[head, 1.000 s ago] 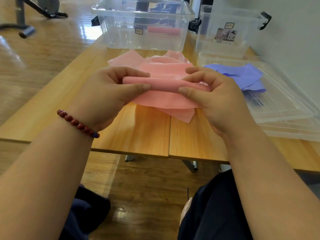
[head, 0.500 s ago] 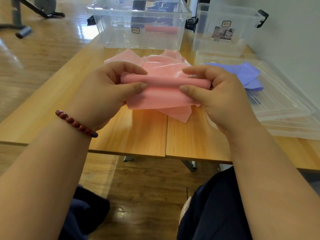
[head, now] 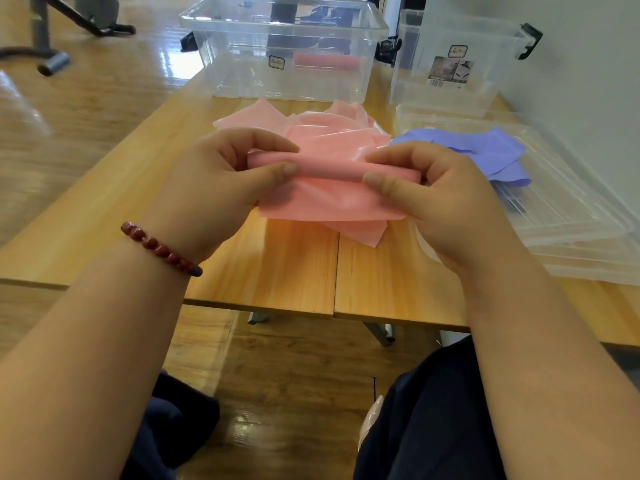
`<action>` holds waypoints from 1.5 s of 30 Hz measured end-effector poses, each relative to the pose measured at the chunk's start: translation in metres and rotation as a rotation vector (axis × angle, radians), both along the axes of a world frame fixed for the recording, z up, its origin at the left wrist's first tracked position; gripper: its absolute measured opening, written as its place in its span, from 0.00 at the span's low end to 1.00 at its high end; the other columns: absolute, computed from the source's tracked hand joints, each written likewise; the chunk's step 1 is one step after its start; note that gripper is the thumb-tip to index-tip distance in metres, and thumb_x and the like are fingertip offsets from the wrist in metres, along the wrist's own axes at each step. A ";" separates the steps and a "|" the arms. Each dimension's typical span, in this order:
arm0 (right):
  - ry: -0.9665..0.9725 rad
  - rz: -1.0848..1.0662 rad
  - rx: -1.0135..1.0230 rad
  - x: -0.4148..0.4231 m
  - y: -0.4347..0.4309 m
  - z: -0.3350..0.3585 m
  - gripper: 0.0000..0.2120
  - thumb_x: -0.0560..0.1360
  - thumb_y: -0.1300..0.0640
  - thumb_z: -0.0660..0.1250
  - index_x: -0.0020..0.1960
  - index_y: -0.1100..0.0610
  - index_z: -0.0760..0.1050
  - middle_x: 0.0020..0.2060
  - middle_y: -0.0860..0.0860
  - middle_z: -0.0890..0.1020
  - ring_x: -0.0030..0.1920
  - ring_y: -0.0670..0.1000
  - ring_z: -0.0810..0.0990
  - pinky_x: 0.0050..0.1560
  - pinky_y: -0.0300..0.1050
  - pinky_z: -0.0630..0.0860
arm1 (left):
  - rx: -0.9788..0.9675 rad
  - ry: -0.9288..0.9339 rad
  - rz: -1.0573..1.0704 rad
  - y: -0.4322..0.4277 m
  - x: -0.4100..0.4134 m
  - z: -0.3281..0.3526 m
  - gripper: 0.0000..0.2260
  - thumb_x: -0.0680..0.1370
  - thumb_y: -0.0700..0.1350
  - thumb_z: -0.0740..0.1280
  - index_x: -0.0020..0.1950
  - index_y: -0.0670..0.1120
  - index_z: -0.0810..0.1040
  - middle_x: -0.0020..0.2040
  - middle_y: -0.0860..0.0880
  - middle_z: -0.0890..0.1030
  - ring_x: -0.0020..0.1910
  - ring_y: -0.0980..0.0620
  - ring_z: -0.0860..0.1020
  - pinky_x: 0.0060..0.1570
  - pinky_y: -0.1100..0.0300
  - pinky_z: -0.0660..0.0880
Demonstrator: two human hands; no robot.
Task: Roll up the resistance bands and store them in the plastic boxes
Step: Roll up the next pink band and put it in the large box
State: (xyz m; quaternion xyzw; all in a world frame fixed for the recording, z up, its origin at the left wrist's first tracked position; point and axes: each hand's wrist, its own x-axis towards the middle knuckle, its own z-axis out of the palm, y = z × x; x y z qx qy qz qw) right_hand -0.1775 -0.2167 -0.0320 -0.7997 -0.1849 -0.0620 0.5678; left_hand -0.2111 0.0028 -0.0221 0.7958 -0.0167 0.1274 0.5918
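Observation:
A pink resistance band (head: 330, 169) is partly rolled into a tube above the wooden table (head: 104, 209). My left hand (head: 214, 188) pinches the roll's left end between thumb and fingers. My right hand (head: 440, 199) pinches its right end the same way. The band's loose tail hangs below the roll and more pink band lies crumpled behind it. A clear plastic box (head: 249, 77) at the back holds one rolled pink band (head: 327, 60). A second, smaller clear box (head: 415, 88) stands to its right. A purple band (head: 485, 150) lies crumpled on clear lids.
Stacked clear lids (head: 571, 230) lie along the table's right side, next to a white wall. The table's front edge runs just above my knees. A metal exercise frame (head: 52, 46) stands on the wooden floor at the far left.
The roll has turned a little further, and both hands stay at its ends, each with its grip slightly shifted. The view has tilted slightly.

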 end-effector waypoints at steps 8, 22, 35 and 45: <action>-0.071 -0.057 0.020 0.004 0.002 -0.005 0.11 0.74 0.58 0.72 0.47 0.41 0.81 0.49 0.43 0.83 0.54 0.47 0.80 0.54 0.46 0.79 | -0.088 0.050 -0.057 -0.001 -0.001 0.000 0.08 0.76 0.38 0.70 0.49 0.52 0.82 0.51 0.44 0.81 0.51 0.45 0.81 0.52 0.48 0.81; -0.020 0.027 0.048 0.007 0.000 -0.007 0.15 0.71 0.59 0.74 0.53 0.44 0.78 0.53 0.43 0.81 0.53 0.45 0.80 0.51 0.42 0.79 | -0.085 -0.013 -0.022 0.001 0.000 -0.003 0.06 0.71 0.47 0.74 0.45 0.58 0.85 0.52 0.50 0.83 0.55 0.47 0.81 0.54 0.46 0.80; -0.109 -0.016 0.101 0.002 0.005 -0.006 0.13 0.72 0.59 0.74 0.45 0.40 0.81 0.47 0.42 0.83 0.54 0.46 0.80 0.55 0.46 0.78 | -0.181 0.087 -0.172 -0.003 -0.003 -0.001 0.20 0.67 0.49 0.71 0.58 0.52 0.79 0.56 0.54 0.82 0.57 0.55 0.81 0.51 0.61 0.80; -0.012 0.097 0.059 0.005 0.002 -0.006 0.16 0.70 0.53 0.75 0.55 0.42 0.79 0.54 0.42 0.81 0.57 0.46 0.80 0.56 0.49 0.79 | -0.126 0.048 -0.138 -0.003 -0.002 -0.004 0.11 0.67 0.50 0.73 0.48 0.52 0.82 0.52 0.51 0.80 0.56 0.48 0.81 0.55 0.51 0.80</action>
